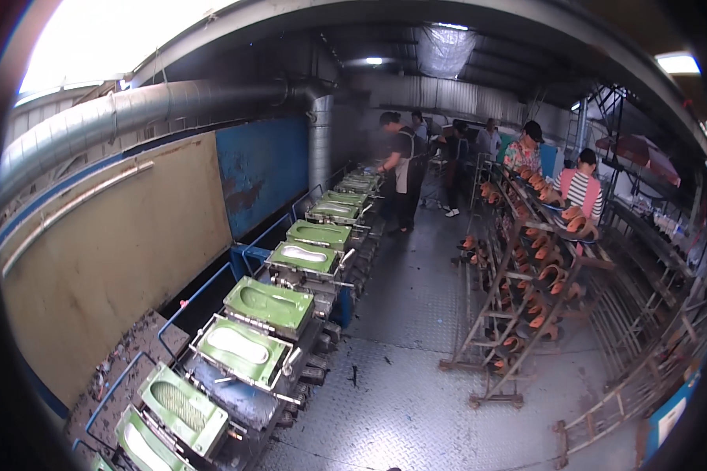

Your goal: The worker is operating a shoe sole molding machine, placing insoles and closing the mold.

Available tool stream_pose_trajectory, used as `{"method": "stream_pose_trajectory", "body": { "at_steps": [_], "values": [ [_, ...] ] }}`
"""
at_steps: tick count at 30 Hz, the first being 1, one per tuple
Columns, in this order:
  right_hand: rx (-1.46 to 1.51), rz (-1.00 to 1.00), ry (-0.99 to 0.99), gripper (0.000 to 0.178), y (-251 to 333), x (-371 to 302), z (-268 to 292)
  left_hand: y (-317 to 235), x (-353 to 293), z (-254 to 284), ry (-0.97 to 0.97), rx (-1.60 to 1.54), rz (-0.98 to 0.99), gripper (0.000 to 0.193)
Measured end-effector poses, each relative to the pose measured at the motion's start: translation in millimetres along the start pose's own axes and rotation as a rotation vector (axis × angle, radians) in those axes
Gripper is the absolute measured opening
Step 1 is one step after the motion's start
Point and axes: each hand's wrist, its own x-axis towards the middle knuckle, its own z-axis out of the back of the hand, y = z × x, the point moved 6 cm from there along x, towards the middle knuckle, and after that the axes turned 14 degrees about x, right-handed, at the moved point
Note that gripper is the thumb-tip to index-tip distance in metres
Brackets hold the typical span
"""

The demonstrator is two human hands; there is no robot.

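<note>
Neither my left hand nor my right hand shows in the head view. Nearest on the left is an open green shoe-sole mould (184,412) with a ribbed hollow. Beyond it, another green mould (239,345) has a pale, shiny sole shape in its middle. A green mould half with a dark sole-shaped hollow (269,304) lies just behind that one. Several more such moulds run in a line toward the back, among them one with a white sole shape (303,255).
Metal racks (518,275) hold several brown-orange sandals (554,275) on the right. A walkway of patterned metal floor (401,377) runs between racks and moulds. A person in an apron (404,169) leans over the far moulds; other people stand behind the racks. Blue bent rails (200,294) edge the line.
</note>
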Motion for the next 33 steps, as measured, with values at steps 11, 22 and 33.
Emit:
{"method": "stream_pose_trajectory", "body": {
  "at_steps": [11, 22, 33],
  "values": [
    [0.751, -0.350, -0.306, 0.047, -20.5, 193.8, 400.5, -65.6, 166.5, 150.6, -0.062, -0.101, 0.128, 0.032],
    [0.316, -0.138, -0.096, 0.041, -0.4, 255.7, 316.6, -158.8, 400.8, 391.3, -0.059, -0.268, -0.009, 0.039],
    [0.201, -0.035, -0.136, 0.030, 33.3, 320.6, 427.0, -259.2, 607.6, 569.2, 0.017, -0.057, -0.373, 0.058]
  ]
}}
